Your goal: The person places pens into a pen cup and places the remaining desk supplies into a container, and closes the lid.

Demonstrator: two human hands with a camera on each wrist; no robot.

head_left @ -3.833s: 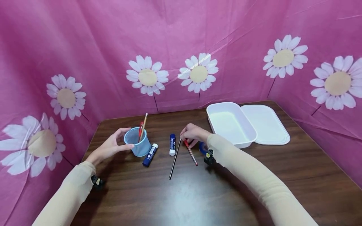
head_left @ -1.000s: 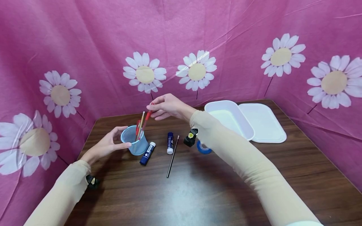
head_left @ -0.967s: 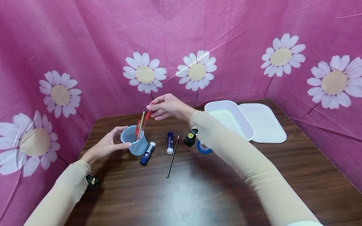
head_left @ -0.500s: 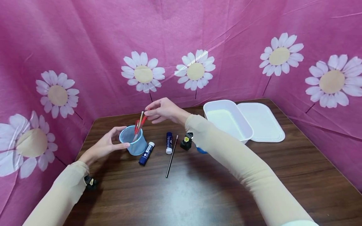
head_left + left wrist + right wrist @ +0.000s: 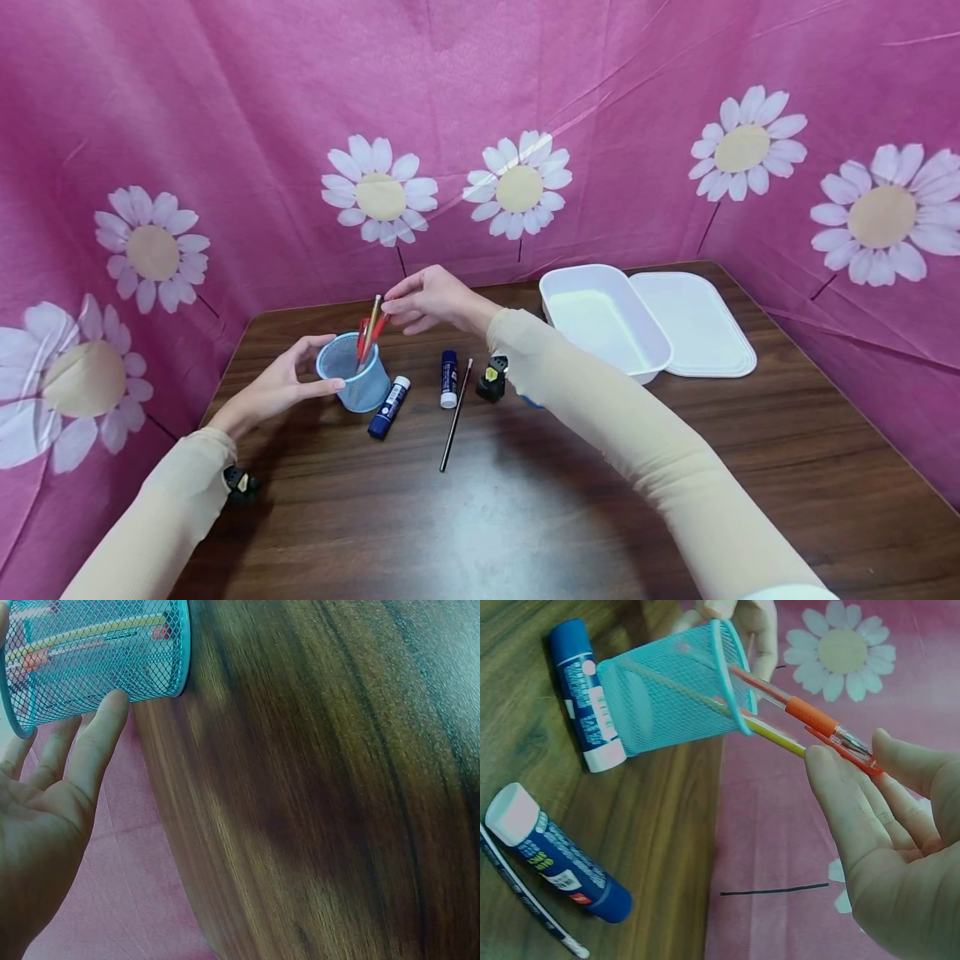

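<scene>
One blue mesh cup (image 5: 365, 390) stood left, holding one yellow pencil (image 5: 374, 314) and one red pen (image 5: 362, 335). Your left hand (image 5: 281, 385) gripped it; your right hand (image 5: 435, 300) pinched a second red pen (image 5: 379, 326), slanting in. Rightward lay two glue sticks (image 5: 448, 379) and one dark pencil (image 5: 456, 417); far right, one box (image 5: 606, 321), one lid (image 5: 701, 325).

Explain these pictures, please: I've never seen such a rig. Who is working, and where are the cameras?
There is no machine: a person works bare-handed. The wide picture comes from a camera on the head; the two close ones, from cameras on the wrists. The left grip, that is, the left hand, holds a blue mesh cup. The right grip pinches a red pen whose lower end is inside the cup, alongside a yellow pencil. On the brown table lie two glue sticks, a thin dark pencil, an open white box and a flat white lid.
</scene>
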